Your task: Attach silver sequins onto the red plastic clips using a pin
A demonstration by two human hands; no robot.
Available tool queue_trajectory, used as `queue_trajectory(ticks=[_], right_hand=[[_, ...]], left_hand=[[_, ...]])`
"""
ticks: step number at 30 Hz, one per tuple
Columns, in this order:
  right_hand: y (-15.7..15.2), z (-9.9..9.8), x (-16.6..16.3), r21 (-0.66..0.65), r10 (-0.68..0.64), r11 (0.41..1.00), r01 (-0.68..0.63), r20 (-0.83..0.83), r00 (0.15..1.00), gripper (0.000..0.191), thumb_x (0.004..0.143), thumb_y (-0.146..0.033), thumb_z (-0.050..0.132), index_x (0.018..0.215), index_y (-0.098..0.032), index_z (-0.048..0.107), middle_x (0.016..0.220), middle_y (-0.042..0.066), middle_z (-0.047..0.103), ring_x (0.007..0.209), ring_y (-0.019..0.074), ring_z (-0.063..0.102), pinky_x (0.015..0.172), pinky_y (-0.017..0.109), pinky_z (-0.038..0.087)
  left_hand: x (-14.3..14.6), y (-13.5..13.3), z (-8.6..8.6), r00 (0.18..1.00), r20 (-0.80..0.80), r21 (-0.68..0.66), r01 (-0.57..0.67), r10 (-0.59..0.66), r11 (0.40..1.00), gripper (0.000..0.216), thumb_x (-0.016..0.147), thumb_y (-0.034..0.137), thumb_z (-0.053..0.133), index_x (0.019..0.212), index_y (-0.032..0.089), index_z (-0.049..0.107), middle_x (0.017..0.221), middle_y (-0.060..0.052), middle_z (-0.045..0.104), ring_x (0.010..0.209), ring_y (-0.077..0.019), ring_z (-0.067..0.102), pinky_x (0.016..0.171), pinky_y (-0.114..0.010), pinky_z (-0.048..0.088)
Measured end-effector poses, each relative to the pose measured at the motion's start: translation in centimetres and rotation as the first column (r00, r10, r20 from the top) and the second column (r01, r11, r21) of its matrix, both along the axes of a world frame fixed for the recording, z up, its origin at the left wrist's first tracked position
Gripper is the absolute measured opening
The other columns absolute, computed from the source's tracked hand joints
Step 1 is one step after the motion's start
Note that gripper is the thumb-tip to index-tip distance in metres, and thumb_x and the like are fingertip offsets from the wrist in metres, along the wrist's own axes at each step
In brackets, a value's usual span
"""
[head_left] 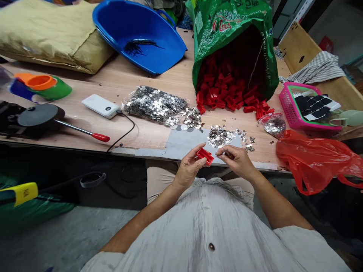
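Observation:
My left hand [189, 167] is closed around a red plastic part [205, 156], a small open-sided housing, just over the table's front edge. Close by on the right, my right hand [236, 160] is pinched, its fingertips near the part's right end. Something small and dark shows between those fingers, too small to name. Beyond the hands, a pile of small shiny metal pieces [220, 136] lies on a grey sheet [181, 143]. A clear bag of similar metal pieces [154, 104] rests farther back, with more pieces spilled at its right end.
A green sack [227, 41] lies open toward me, red parts [227, 92] spilling out. Around it are a blue scoop-shaped basin [167, 49], a pink basket [289, 109] and a red plastic bag [320, 158]. Leftward are a white power bank [100, 106] with cable and a red-tipped lever [82, 130].

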State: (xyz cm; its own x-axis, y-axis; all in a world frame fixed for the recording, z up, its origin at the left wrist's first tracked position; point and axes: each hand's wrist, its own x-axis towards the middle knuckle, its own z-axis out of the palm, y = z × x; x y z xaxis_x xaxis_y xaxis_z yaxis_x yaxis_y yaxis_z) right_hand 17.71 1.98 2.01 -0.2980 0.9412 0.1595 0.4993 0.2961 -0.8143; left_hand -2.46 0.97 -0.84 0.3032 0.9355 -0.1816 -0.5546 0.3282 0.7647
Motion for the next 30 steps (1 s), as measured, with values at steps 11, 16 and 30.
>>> queue_trajectory(ticks=[11, 16, 30], right_hand=[[-0.5, 0.0, -0.8, 0.202, 0.206, 0.958, -0.204, 0.009, 0.978, 0.015, 0.094, -0.022, 0.054, 0.096, -0.026, 0.068, 0.09, 0.005, 0.066, 0.088, 0.0176, 0.063, 0.077, 0.033, 0.053], [-0.5, -0.4, -0.5, 0.133, 0.232, 0.966, -0.222, -0.065, 0.971, 0.01, 0.091, -0.023, 0.06, 0.096, -0.027, 0.068, 0.091, 0.004, 0.066, 0.086, 0.017, 0.062, 0.076, 0.032, 0.051], [-0.7, -1.6, 0.4, 0.009, 0.059, 0.998, -0.059, 0.072, 0.996, 0.035, 0.098, -0.028, 0.044, 0.131, -0.025, 0.055, 0.108, 0.009, 0.056, 0.097, 0.0189, 0.056, 0.084, 0.034, 0.048]], left_hand=[[0.0, 0.4, 0.5, 0.998, -0.058, 0.048, 0.032, -0.029, 0.998, 0.048, 0.074, 0.025, 0.078, 0.121, 0.024, 0.067, 0.098, -0.004, 0.071, 0.078, -0.0119, 0.063, 0.072, -0.024, 0.052], [-0.3, 0.5, 0.0, 0.986, -0.131, 0.106, 0.115, -0.101, 0.988, 0.048, 0.075, 0.023, 0.077, 0.122, 0.025, 0.067, 0.102, -0.004, 0.073, 0.092, -0.0157, 0.065, 0.088, -0.028, 0.05], [-1.4, 1.9, -1.3, 0.931, -0.365, 0.235, 0.114, -0.022, 0.965, 0.053, 0.072, 0.024, 0.079, 0.123, 0.022, 0.064, 0.1, -0.004, 0.071, 0.09, -0.0161, 0.064, 0.089, -0.03, 0.049]])
